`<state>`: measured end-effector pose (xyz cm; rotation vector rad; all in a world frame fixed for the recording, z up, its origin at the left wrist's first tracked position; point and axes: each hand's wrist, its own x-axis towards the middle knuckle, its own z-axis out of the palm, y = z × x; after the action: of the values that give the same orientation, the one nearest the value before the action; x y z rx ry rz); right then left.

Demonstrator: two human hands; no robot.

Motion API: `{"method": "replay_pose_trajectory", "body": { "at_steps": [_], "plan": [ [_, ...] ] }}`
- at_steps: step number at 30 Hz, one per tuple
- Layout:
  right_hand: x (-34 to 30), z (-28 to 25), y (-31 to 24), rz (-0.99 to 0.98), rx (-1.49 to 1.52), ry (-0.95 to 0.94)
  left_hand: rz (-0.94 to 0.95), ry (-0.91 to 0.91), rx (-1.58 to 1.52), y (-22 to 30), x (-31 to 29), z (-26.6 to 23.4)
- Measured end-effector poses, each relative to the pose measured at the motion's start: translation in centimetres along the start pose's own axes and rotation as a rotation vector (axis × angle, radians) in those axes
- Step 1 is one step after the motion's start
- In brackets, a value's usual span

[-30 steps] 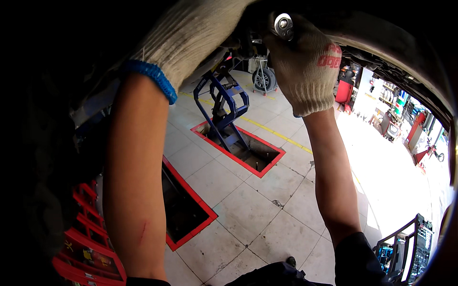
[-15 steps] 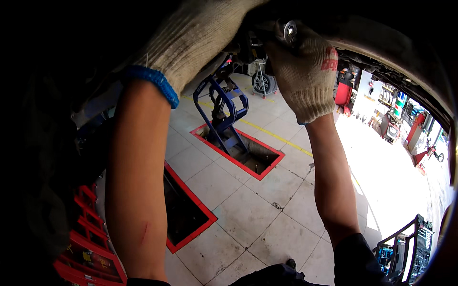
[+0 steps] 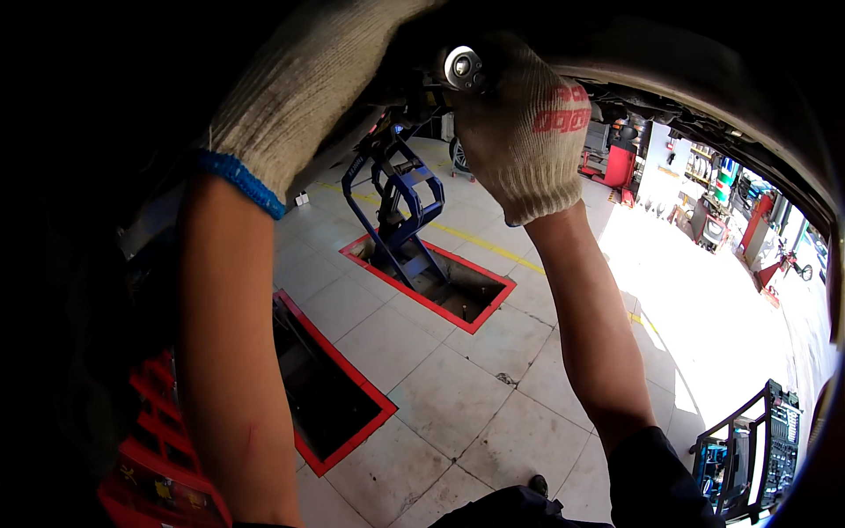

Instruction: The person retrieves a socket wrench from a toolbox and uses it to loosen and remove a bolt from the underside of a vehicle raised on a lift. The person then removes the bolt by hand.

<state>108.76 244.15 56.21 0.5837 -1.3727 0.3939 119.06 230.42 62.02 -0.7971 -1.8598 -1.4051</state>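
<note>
- Reaching overhead w/ both arms; both hands in knit cotton work gloves, up at top of frame against dark underside of a raised vehicle point(image 3: 704, 79).
- Right hand point(image 3: 519, 123), top centre: glove clenched round a ratchet tool point(image 3: 464, 67). Only its round shiny metal head shows, poking out above the knuckles, just left of glove's red print. Handle hidden inside fist.
- Ratchet tool head sits right up at the vehicle underside, top centre; what it's seated on — can't tell, too dark.
- Left hand point(image 3: 308, 79), upper left: glove w/ blue cuff band at wrist. Fingers run up into shadow beside the right hand; grip can't tell — whether it's grasping anything or just pressed against the underside is hidden.
- Two hands close together, left glove's fingertips ending just left of the tool head.
- Forearms bare, rising from lower edge; left one fills left-centre, right one runs from lower right up to centre.
- Below, centre of frame: blue scissor lift point(image 3: 400, 207) rising out of a red-framed floor pit point(image 3: 480, 308). Second red-framed pit point(image 3: 352, 387) lower left, partly behind left forearm.
- Floor point(image 3: 458, 396): pale tiles, yellow line crossing mid-frame.
- Red tool cart point(image 3: 150, 458) bottom left corner, in shadow.
- Tool tray w/ sockets point(image 3: 766, 440) at lower right edge.
- Bright shop area w/ red equipment at upper right, blurred.
</note>
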Motion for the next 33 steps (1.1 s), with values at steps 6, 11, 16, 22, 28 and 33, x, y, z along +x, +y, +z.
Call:
{"method": "replay_pose_trajectory", "body": {
  "at_steps": [6, 11, 16, 22, 28, 33],
  "plan": [
    [0.0, 0.0, 0.5, 0.046, 0.077, 0.001, -0.044, -0.006, -0.063, 0.0, 0.5, 0.3],
    [0.3, -0.1, -0.2, 0.075, 0.130, -0.025, -0.088, 0.058, -0.087, 0.0, 0.8, 0.9],
    [0.0, 0.1, -0.4, 0.150, 0.134, -0.025, -0.073, -0.038, -0.082, -0.7, 1.2, -0.7],
    [0.0, 0.1, 0.2, 0.011, -0.003, -0.005, -0.112, 0.057, 0.044, 0.9, 0.3, 0.3],
    [0.4, -0.5, -0.4, 0.005, 0.003, -0.010, 0.007, -0.004, 0.133, 0.8, -0.5, -0.7],
    [0.6, -1.1, -0.6, 0.152, 0.198, -0.149, 0.018, 0.019, 0.186, 0.9, -0.5, -0.4]
  ]
}}
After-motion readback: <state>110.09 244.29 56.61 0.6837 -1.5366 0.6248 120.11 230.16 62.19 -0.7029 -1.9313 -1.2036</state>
